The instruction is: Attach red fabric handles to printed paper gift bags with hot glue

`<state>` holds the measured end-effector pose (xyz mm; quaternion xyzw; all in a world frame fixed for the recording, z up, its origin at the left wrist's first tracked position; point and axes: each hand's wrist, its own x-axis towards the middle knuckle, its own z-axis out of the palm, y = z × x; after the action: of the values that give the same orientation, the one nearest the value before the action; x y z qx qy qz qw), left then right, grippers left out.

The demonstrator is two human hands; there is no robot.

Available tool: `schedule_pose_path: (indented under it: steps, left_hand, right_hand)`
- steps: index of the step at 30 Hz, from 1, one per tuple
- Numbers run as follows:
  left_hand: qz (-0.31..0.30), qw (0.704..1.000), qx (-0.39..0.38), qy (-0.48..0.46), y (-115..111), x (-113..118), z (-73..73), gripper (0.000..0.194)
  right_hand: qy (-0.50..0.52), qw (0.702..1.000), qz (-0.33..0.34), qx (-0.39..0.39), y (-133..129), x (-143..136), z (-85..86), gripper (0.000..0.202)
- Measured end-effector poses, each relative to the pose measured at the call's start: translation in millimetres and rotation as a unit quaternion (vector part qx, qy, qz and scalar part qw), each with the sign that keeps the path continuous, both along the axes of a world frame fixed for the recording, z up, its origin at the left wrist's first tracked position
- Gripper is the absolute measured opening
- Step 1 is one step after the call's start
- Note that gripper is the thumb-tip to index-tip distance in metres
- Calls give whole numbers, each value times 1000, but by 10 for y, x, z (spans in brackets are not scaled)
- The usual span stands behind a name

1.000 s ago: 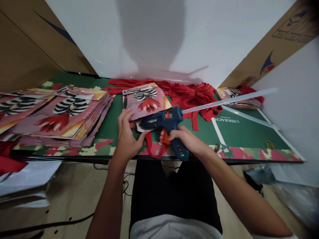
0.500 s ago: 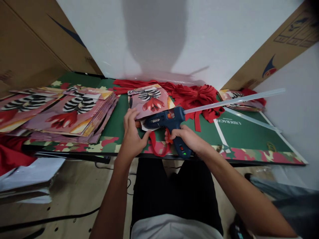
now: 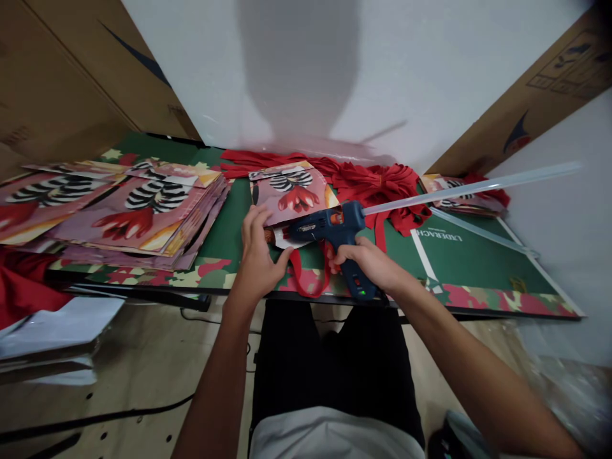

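My right hand [image 3: 366, 258] is wrapped round the handle of a dark blue glue gun [image 3: 329, 224], its fingers at the red trigger. A long clear glue stick [image 3: 473, 189] sticks out of its back. The nozzle points left, at the near edge of a printed paper bag [image 3: 291, 190] lying on the table. My left hand [image 3: 258, 255] grips that bag's left edge, with the thumb reaching toward a red ribbon loop [image 3: 310, 290]. The loop hangs from the bag's near edge, below the gun. The nozzle tip covers part of a pale flap there.
Stacks of printed bags [image 3: 143, 217] lie at the left. Red ribbons [image 3: 382, 185] are heaped along the back, with more bags [image 3: 454, 191] and a second glue stick [image 3: 482, 231] at the right. Cardboard [image 3: 62, 83] and a white panel [image 3: 296, 76] stand behind the green table [image 3: 463, 261].
The glue gun and my right hand have shifted slightly right along the bag's near edge. My left hand keeps its place at the bag. The view has shifted a little.
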<state>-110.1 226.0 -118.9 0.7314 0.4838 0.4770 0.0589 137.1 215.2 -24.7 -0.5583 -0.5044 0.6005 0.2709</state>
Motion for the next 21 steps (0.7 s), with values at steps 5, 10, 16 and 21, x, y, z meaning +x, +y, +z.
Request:
schedule_pose_path:
  steps: [5, 10, 16, 21]
  left_hand:
    - [3, 1000, 5, -2, -5, 13, 4, 77]
    - [1, 1000, 2, -9, -11, 28, 11, 76]
    - [-3, 1000, 1, -18, -16, 47, 5, 77]
    - [-2, 1000, -3, -21, -30, 75, 19, 78]
  right_hand:
    - [-74, 997, -18, 17, 0, 71, 70, 13]
    - [-110, 993, -17, 25, -15, 139, 141, 14]
    - [-172, 984, -4, 50, -62, 180, 204, 14]
    - [-310, 945, 2, 103, -132, 143, 306, 21]
